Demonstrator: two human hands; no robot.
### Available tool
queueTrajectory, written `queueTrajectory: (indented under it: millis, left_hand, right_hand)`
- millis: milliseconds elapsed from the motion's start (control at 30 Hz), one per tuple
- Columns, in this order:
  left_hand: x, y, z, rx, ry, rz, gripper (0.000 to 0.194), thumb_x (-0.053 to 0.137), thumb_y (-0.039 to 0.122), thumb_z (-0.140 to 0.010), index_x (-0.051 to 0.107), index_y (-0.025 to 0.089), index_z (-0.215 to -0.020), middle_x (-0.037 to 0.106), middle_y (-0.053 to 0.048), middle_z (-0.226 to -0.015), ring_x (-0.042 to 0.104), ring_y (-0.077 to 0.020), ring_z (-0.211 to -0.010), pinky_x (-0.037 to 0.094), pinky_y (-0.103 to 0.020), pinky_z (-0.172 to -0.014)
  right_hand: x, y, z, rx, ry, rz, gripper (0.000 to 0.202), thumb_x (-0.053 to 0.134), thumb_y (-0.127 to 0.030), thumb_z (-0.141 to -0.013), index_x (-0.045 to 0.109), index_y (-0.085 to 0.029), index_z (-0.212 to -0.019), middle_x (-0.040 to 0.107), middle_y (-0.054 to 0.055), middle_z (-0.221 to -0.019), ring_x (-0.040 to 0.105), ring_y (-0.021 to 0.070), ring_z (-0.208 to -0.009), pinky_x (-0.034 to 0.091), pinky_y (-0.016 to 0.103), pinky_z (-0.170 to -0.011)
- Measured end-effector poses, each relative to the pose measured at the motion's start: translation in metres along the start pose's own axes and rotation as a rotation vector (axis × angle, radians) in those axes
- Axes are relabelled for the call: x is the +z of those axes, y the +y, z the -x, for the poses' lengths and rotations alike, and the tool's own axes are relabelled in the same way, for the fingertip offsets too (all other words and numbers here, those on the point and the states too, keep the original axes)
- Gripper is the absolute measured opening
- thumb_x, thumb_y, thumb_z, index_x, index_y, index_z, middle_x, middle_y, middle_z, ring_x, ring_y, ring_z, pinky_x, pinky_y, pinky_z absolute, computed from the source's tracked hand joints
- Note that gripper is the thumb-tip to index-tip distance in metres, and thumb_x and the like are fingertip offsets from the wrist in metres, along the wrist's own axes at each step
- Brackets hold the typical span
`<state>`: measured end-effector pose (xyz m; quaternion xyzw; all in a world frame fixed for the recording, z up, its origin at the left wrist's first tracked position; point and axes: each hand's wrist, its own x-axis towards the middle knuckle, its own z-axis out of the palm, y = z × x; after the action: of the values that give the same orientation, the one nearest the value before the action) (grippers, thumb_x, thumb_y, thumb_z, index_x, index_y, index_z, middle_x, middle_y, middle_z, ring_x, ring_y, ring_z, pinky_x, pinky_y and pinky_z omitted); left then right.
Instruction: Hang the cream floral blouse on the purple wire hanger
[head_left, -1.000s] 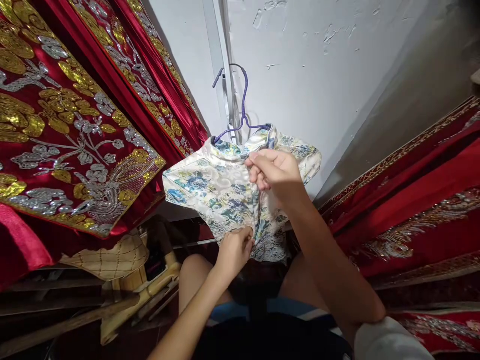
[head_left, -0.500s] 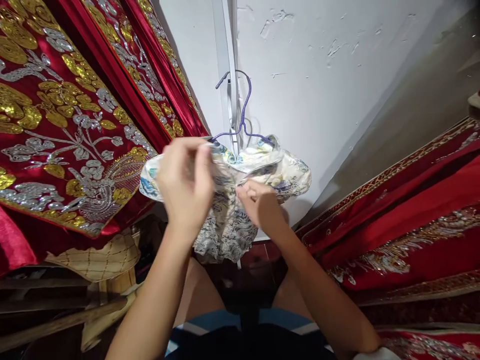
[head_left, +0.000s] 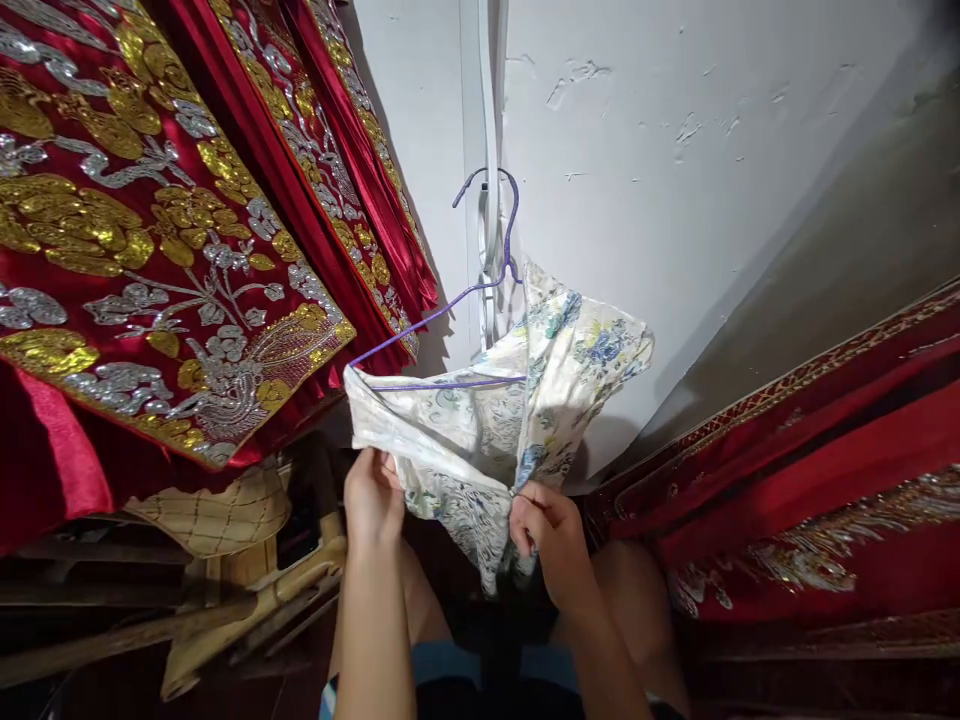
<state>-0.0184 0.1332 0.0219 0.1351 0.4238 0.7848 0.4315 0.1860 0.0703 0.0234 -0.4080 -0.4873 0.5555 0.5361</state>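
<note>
Two hands grip one floral garment (head_left: 574, 350); left hand (head_left: 375, 505) pinches its left edge, right hand (head_left: 553, 535) its gathered front; it hangs on a purple hanger (head_left: 420, 322), seems light, soft, best taken by seams; neck points far, long axis far-to-near.

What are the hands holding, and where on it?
A flowery shirt. The left hand grips its edge near the lower left, and the right hand pinches the front edge, low in the middle.
</note>
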Motion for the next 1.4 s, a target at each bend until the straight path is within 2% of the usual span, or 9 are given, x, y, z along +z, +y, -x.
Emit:
queueTrajectory:
  millis: [167,367,533,667,833,933,1133,1267,1400]
  left_hand:
    - [-0.018,-0.04,0.043,-0.076,-0.056,-0.101,0.027,0.082,0.025,-0.059,0.071,0.015,-0.082,0.07,-0.001,-0.075,0.064,-0.0137,-0.071,0.049,-0.02,-0.065]
    - [0.001,-0.031,0.071,-0.115,-0.291,-0.156,0.034,0.081,0.045,-0.074,0.069,0.017,-0.088,0.072,-0.008,-0.111,0.065,-0.0176,-0.089,0.05,-0.025,-0.076]
    - [0.022,-0.026,0.12,0.043,-0.68,-0.395,0.026,0.056,0.043,-0.097,0.067,0.02,-0.091,0.063,-0.009,-0.13,0.062,-0.0228,-0.111,0.048,-0.031,-0.091]
    - [0.022,-0.007,0.128,0.205,-0.936,-0.686,0.024,0.051,0.036,-0.1,0.067,0.022,-0.089,0.051,-0.009,-0.145,0.046,-0.0272,-0.136,0.034,-0.038,-0.112]
    - [-0.02,0.01,0.104,-0.014,-1.094,-0.82,0.032,0.052,0.047,-0.098,0.061,0.024,-0.118,0.055,-0.011,-0.141,0.051,-0.0276,-0.129,0.038,-0.039,-0.111]
    - [-0.061,0.005,0.1,-0.206,-1.265,-0.958,0.042,0.053,0.053,-0.095,0.065,0.021,-0.118,0.069,-0.009,-0.116,0.062,-0.0276,-0.109,0.048,-0.036,-0.098]
    - [-0.113,0.029,0.086,-0.009,-1.076,-1.394,0.03,0.058,0.048,-0.091,0.075,0.025,-0.101,0.073,-0.007,-0.094,0.066,-0.0296,-0.094,0.053,-0.035,-0.089]
    - [-0.106,0.074,0.063,0.178,-0.962,-1.479,0.033,0.053,0.048,-0.095,0.075,0.029,-0.111,0.075,-0.007,-0.109,0.067,-0.0318,-0.105,0.051,-0.036,-0.093]
    - [-0.087,0.11,0.035,0.419,-0.856,-1.599,0.038,0.046,0.048,-0.097,0.078,0.027,-0.098,0.077,-0.009,-0.103,0.07,-0.0323,-0.095,0.054,-0.037,-0.086]
  right_hand:
    - [-0.03,0.007,0.018,0.069,0.124,0.056,0.035,0.061,-0.041,-0.082,0.046,-0.022,-0.055,0.044,-0.005,-0.043,0.036,0.0094,-0.042,0.028,0.024,-0.045]
    - [-0.076,0.027,0.023,0.3,-0.041,0.389,0.033,0.064,-0.041,-0.075,0.049,-0.02,-0.053,0.045,-0.004,-0.045,0.041,0.0115,-0.046,0.031,0.025,-0.048]
    - [-0.051,0.02,0.023,0.078,-0.133,0.274,0.031,0.075,-0.032,-0.071,0.067,-0.02,-0.099,0.07,0.006,-0.102,0.063,0.0244,-0.098,0.05,0.034,-0.085]
    - [-0.022,0.013,0.028,0.234,-0.387,-0.075,0.037,0.077,-0.029,-0.073,0.066,-0.025,-0.109,0.07,0.005,-0.103,0.065,0.026,-0.099,0.051,0.039,-0.092]
    - [-0.024,0.007,0.035,0.54,-0.601,-0.231,0.032,0.081,-0.027,-0.067,0.069,-0.022,-0.096,0.068,0.002,-0.085,0.065,0.0205,-0.08,0.052,0.033,-0.077]
    - [-0.038,-0.011,0.025,0.463,-0.547,-0.065,0.024,0.08,-0.024,-0.062,0.07,-0.017,-0.082,0.064,0.0,-0.074,0.057,0.0145,-0.067,0.045,0.025,-0.063]
    - [-0.049,-0.074,-0.037,-0.122,-0.337,0.306,0.008,0.068,-0.017,-0.072,0.073,-0.018,-0.078,0.066,0.002,-0.069,0.059,0.0173,-0.065,0.044,0.028,-0.061]
    - [-0.026,-0.086,-0.095,-0.211,-0.151,0.21,0.047,0.073,-0.031,-0.07,0.07,-0.021,-0.116,0.071,0.003,-0.077,0.066,0.0228,-0.074,0.051,0.033,-0.07]
    - [-0.01,-0.068,-0.141,-0.179,0.011,0.226,0.029,0.067,-0.041,-0.075,0.072,-0.02,-0.096,0.073,0.006,-0.091,0.066,0.0255,-0.095,0.05,0.037,-0.086]
